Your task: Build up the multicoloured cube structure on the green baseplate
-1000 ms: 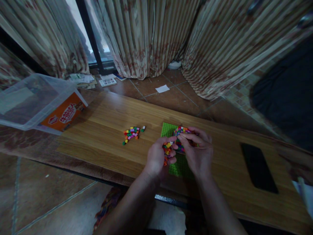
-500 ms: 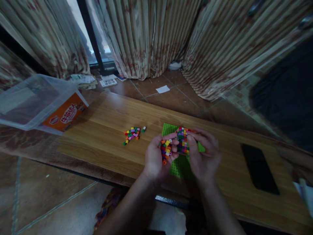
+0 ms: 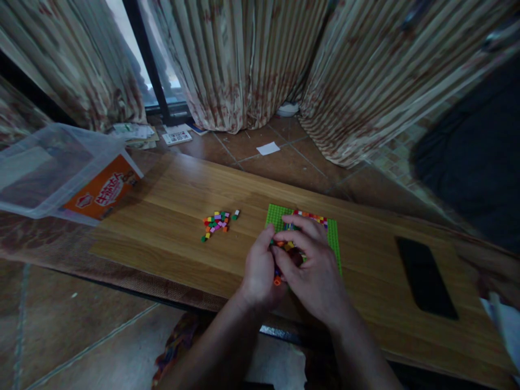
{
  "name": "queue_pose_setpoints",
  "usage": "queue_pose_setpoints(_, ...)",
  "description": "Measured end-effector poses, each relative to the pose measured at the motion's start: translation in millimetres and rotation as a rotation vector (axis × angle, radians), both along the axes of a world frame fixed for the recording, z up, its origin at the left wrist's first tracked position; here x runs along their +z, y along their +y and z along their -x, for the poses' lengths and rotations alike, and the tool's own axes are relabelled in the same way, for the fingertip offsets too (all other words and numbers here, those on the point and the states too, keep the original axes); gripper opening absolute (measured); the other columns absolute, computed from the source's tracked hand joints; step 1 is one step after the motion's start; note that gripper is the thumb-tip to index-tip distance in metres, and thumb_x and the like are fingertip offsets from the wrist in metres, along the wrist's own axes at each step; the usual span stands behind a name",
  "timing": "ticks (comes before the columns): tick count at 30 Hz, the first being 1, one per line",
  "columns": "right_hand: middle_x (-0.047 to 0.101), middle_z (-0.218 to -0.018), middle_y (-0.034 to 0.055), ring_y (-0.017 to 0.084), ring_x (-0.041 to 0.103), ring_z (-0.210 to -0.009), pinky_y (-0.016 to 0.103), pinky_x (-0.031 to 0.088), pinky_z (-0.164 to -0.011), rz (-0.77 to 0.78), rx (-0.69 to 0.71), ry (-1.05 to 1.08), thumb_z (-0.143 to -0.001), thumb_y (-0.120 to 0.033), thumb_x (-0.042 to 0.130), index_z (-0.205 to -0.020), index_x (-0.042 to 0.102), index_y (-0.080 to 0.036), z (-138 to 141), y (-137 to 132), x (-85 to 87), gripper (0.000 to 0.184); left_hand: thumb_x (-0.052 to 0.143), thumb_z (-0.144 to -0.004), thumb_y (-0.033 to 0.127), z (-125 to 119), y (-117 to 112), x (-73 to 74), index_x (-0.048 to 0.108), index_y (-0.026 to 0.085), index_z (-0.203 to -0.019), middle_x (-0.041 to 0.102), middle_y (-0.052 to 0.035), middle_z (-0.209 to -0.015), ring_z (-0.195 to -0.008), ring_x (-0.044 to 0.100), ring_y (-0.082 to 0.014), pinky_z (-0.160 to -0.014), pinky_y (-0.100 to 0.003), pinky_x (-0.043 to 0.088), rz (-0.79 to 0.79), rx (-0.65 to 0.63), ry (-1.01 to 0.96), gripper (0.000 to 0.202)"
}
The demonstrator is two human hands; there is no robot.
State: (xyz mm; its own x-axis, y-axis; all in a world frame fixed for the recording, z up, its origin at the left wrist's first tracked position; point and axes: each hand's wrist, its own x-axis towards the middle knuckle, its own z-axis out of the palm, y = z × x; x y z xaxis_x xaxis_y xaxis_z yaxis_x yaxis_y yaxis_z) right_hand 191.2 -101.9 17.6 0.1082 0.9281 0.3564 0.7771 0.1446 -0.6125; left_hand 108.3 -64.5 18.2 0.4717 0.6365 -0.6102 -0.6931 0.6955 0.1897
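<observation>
My left hand (image 3: 259, 271) is cupped palm up, with a handful of small coloured toy bricks (image 3: 277, 280) in it. Over that palm bends my right hand (image 3: 317, 265). Its thumb and forefinger come close together at the bricks; whatever they pinch is hidden. Beneath both hands lies a green studded baseplate (image 3: 332, 238), partly covered by them. Rows of multicoloured bricks (image 3: 311, 215) sit on the plate, and only their far edge shows clearly. To the left, a loose pile of small bricks (image 3: 217, 222) rests on the wooden table (image 3: 182, 189).
A clear plastic box (image 3: 52, 157) with an orange label stands at the table's left end. On the right lies a black phone-like slab (image 3: 426, 276). Papers (image 3: 177, 137) lie on the floor by the curtains (image 3: 219, 65).
My right hand has moved left from the bricks on the baseplate to over my left palm. More of the plate's right side now shows. The view has shifted slightly.
</observation>
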Motion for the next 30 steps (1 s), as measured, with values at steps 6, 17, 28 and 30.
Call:
queue_pose_setpoints(6, 0.062, -0.121, 0.0041, 0.026, 0.054, -0.118, 0.051, 0.045, -0.101, -0.003, -0.011, 0.06, -0.081, -0.021, 0.067, -0.088, 0.069, -0.027, 0, 2, 1.3, 0.009, 0.048, -0.091, 0.033, 3, -1, -5.5, 0.065, 0.012, -0.079, 0.062, -0.0049, -0.066, -0.06, 0.062, -0.0162, -0.051, -0.025, 0.045, -0.107, -0.078, -0.036, 0.03)
queue_pose_setpoints(17, 0.068, -0.114, 0.0031, 0.023, 0.062, -0.11, 0.047, 0.049, -0.095, -0.242, -0.137, 0.31, -0.083, -0.028, 0.07, -0.088, 0.074, -0.029, -12, 0, -5.8, 0.006, 0.037, -0.095, 0.033, 13, 5, -2.5, 0.062, 0.009, -0.077, 0.05, -0.002, -0.057, -0.042, 0.039, -0.0054, -0.033, -0.014, 0.016, -0.011, -0.112, -0.133, 0.04)
queue_pose_setpoints(28, 0.071, -0.103, 0.0054, 0.024, 0.057, -0.102, 0.046, 0.046, -0.092, -0.227, -0.267, -0.138, -0.088, -0.036, 0.065, -0.088, 0.076, -0.026, -62, -2, -27.7, 0.015, 0.044, -0.088, 0.019, 17, 12, -4.7, 0.063, 0.006, -0.091, 0.055, -0.0032, -0.064, -0.043, 0.039, -0.004, -0.034, -0.013, 0.021, -0.01, -0.027, 0.122, 0.024)
queue_pose_setpoints(30, 0.071, -0.105, 0.0059, 0.024, 0.056, -0.104, 0.046, 0.046, -0.092, -0.229, -0.254, -0.19, -0.089, -0.035, 0.064, -0.088, 0.076, -0.025, -54, -2, -29.7, 0.016, 0.044, -0.087, 0.019, 15, 10, -6.3, 0.063, 0.006, -0.095, 0.055, -0.003, -0.064, -0.043, 0.039, -0.0041, -0.034, -0.013, 0.02, -0.009, -0.061, 0.145, 0.024)
